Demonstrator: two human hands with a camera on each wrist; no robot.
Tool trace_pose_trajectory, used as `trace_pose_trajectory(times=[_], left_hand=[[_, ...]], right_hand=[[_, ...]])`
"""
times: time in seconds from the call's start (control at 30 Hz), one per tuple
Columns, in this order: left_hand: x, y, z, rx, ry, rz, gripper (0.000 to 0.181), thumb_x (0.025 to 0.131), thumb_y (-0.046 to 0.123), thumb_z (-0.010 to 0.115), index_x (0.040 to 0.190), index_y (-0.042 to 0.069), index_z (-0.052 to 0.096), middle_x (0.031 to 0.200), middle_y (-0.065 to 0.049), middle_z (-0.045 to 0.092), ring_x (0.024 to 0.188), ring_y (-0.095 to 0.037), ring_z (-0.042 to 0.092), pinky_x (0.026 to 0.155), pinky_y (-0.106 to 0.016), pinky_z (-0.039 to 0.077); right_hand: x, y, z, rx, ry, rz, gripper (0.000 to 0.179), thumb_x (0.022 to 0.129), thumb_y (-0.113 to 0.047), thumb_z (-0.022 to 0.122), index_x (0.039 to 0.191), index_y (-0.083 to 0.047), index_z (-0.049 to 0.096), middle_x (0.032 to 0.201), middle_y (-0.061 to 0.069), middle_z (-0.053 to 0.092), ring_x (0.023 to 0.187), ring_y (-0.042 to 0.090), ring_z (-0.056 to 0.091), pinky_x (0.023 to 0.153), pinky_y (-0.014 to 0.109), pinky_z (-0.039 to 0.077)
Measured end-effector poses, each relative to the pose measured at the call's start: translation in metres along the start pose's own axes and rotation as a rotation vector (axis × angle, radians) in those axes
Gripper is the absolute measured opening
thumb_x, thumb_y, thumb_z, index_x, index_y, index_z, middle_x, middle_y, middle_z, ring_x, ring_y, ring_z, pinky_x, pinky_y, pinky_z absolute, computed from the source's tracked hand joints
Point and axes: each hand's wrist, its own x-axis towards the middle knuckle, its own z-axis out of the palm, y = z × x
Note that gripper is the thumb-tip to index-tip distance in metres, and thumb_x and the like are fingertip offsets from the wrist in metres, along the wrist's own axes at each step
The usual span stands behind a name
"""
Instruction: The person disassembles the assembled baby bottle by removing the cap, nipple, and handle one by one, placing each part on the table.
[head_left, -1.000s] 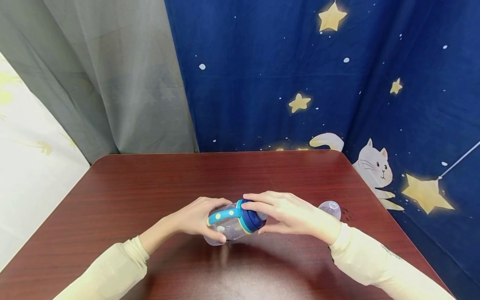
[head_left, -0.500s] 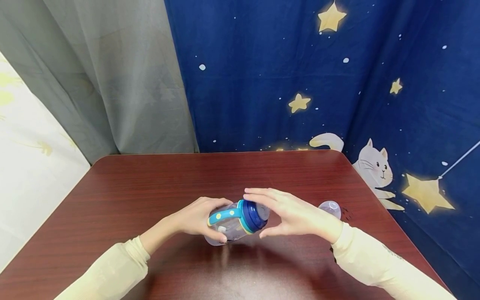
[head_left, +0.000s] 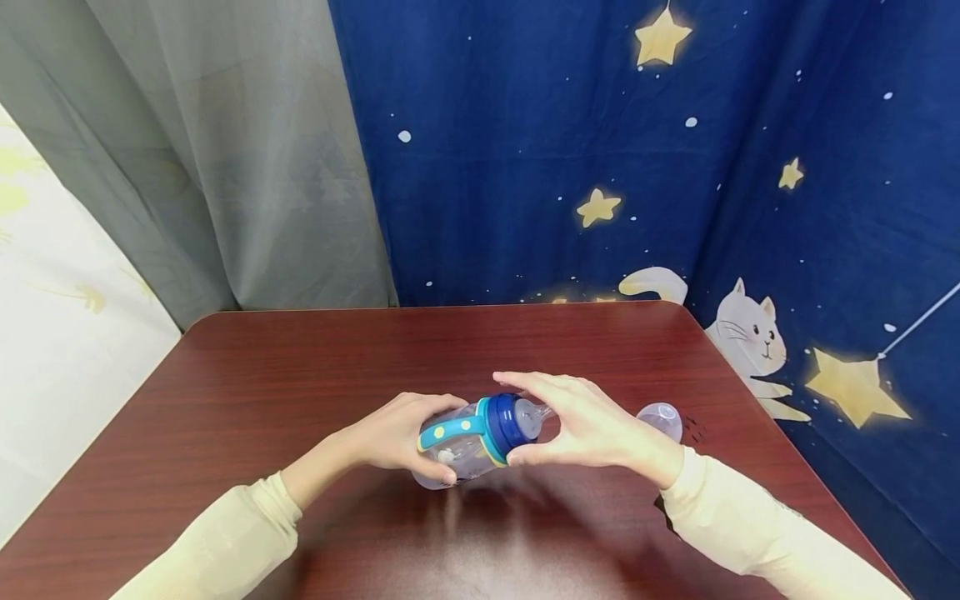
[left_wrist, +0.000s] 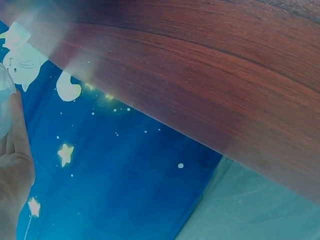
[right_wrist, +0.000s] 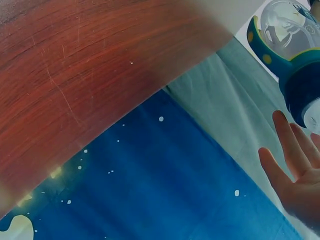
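Bottle [head_left: 471, 457] aslant in left hand [head_left: 397, 432], contents unclear

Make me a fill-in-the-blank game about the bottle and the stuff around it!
1. The left hand grips the bottle, whose collar is dark ____.
2. The dots on the bottle's handle are ____.
3. In the head view, the clear dome on the table is to the ____ of the bottle.
4. The animal printed on the starry curtain is a ____.

Missing words: blue; yellow; right; cat.
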Motion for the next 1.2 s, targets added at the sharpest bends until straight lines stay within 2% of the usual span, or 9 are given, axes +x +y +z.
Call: trace_pose_trajectory(times=[0.2,0.37,1.0,1.2], left_hand=[[-0.0002,0.0009,-0.0007,-0.006,-0.009,-0.007,0.070,0.063,0.057,0.068,0.115,0.014,0.050,0.094,0.012,0.056,0.079,-0.003,0.052,0.065,-0.021,0.045],[-0.0009,0.0009,-0.0011,0.006,-0.014,-0.007,0.070,0.064,0.057,0.068,0.115,0.014,0.050,0.094,0.012,0.056,0.078,-0.003,0.052,0.065,-0.021,0.045],[-0.0031,0.0008,0.0012,0.002,-0.024,-0.012,0.069,0.063,0.057,0.068,0.115,0.015,0.050,0.094,0.013,0.055,0.078,-0.002,0.051,0.064,-0.021,0.044],[-0.0027,0.0017,0.0008,0.011,-0.021,-0.010,0.069,0.063,0.057,0.068,0.115,0.015,0.051,0.095,0.013,0.055,0.078,-0.002,0.051,0.065,-0.021,0.044]], right_hand=[[0.0017,-0.0013,0.0004,-0.057,-0.007,-0.008,0.068,0.069,-0.062,0.059,0.127,-0.029,0.045,0.114,-0.010,0.054,0.090,0.005,0.051,0.068,0.027,0.043],[0.0027,-0.0018,-0.0001,-0.079,-0.017,-0.027,0.065,0.069,-0.062,0.059,0.123,-0.027,0.049,0.109,-0.011,0.055,0.086,0.004,0.052,0.066,0.025,0.043],[0.0033,0.0001,-0.0017,-0.145,-0.048,-0.153,0.066,0.070,-0.058,0.061,0.123,-0.020,0.049,0.117,-0.012,0.051,0.102,0.009,0.047,0.083,0.033,0.039],[0.0054,0.0019,-0.0027,-0.150,-0.047,-0.248,0.065,0.072,-0.054,0.063,0.122,-0.015,0.049,0.117,-0.006,0.052,0.105,0.009,0.047,0.090,0.037,0.034]])
